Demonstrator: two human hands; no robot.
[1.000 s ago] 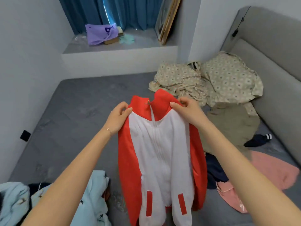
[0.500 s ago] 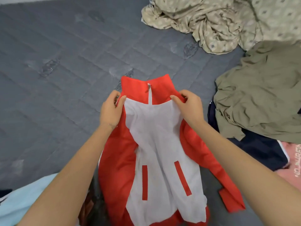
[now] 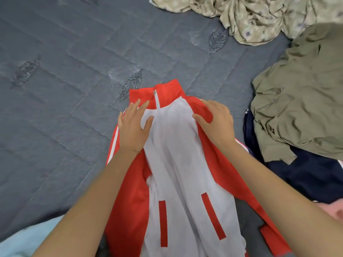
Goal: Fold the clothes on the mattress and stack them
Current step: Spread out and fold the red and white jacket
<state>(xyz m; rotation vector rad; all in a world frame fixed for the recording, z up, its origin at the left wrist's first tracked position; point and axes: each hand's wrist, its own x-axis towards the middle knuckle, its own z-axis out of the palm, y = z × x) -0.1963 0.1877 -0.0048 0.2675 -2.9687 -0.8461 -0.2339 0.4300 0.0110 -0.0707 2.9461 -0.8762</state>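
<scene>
Left hand (image 3: 134,125) and right hand (image 3: 217,120), fingers spread and flat, press the shoulders of a red-and-white zip jacket (image 3: 178,164) lying face-up on the grey quilted mattress (image 3: 65,75) (leaf motifs stitched in). Crumpled olive garment (image 3: 300,101), navy garment (image 3: 306,177) and patterned beige fabric (image 3: 250,17) lie right.

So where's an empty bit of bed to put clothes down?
The grey quilted mattress is bare left of the red and white zip jacket, from the light blue garment up to the picture's top. Crowded on the right: olive green garment, navy cloth and beige patterned sheet.
</scene>
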